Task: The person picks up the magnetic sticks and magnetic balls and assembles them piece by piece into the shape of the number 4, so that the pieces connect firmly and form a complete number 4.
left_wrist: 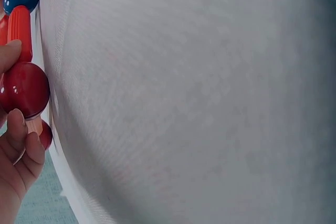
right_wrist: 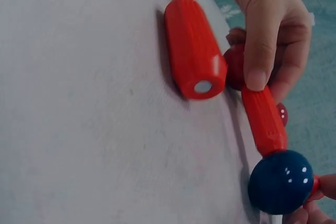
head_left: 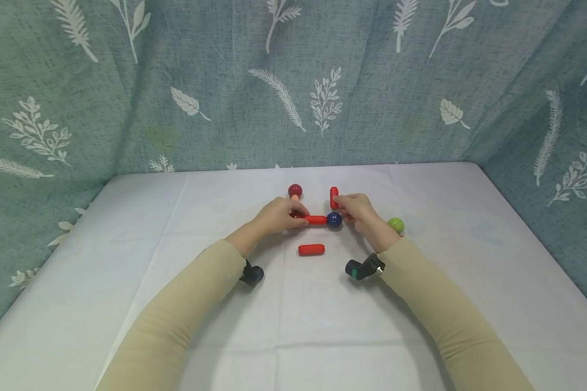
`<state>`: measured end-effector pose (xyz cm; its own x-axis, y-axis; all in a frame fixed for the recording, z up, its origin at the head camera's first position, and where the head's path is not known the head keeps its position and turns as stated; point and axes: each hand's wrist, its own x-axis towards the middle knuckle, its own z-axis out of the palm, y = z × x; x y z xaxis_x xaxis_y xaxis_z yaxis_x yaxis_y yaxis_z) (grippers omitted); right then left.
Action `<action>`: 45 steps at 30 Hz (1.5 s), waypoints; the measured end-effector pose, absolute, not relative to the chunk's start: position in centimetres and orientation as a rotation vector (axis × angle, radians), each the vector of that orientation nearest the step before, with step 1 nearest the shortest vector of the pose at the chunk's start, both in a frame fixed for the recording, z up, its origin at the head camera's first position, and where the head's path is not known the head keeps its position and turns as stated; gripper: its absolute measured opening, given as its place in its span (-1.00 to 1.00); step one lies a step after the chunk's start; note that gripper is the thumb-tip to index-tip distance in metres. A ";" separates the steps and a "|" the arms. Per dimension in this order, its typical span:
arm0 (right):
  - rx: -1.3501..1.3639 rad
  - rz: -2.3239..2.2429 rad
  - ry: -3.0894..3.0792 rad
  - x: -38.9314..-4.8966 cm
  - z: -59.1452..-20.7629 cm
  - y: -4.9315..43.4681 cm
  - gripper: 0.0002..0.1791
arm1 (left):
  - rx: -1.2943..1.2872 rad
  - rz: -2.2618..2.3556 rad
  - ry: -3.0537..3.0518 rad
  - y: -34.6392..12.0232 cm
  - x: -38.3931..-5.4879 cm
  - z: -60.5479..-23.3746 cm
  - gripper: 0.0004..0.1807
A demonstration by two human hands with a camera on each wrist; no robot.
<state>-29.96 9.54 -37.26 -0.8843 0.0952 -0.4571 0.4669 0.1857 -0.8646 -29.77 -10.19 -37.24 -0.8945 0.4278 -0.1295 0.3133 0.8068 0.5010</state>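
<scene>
My left hand (head_left: 280,215) grips a dark red ball (left_wrist: 25,90), its thumb lying on the end of a red rod (head_left: 316,220) joined to it. At that rod's other end sits a blue ball (head_left: 334,220). A short orange rod (left_wrist: 34,125) runs from the dark red ball to another red ball (head_left: 295,190) farther back. With thumb and fingers, my right hand (head_left: 363,210) pinches a second red rod (head_left: 334,197), which stands out from the blue ball's far side. Much of the dark red ball is hidden by the left hand in the head view.
A loose red rod (head_left: 311,250) with a silvery disc in its end lies on the white tablecloth (head_left: 283,304), nearer than the joined pieces. Beside the right wrist is a green ball (head_left: 396,225). A patterned green curtain (head_left: 293,98) hangs behind the table.
</scene>
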 end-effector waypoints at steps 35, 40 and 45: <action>0.460 -1.526 2.273 -30.4 -37.7 9.8 -0.56 | 0.603 0.690 2.760 -10.2 -30.0 -37.4 -0.71; 0.434 -1.494 2.312 -30.4 -37.7 9.8 -0.55 | 0.617 0.678 2.756 -10.2 -29.9 -37.3 -0.72; 0.422 -1.475 2.325 -30.2 -37.7 9.8 -0.55 | 0.629 0.597 2.793 -9.8 -29.8 -36.9 -0.66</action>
<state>-30.23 9.77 -37.71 -0.8929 0.0608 -0.4461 0.4295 0.4125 -0.8034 -29.83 -9.84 -36.93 -0.8852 0.4499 -0.1187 0.3620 0.8262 0.4318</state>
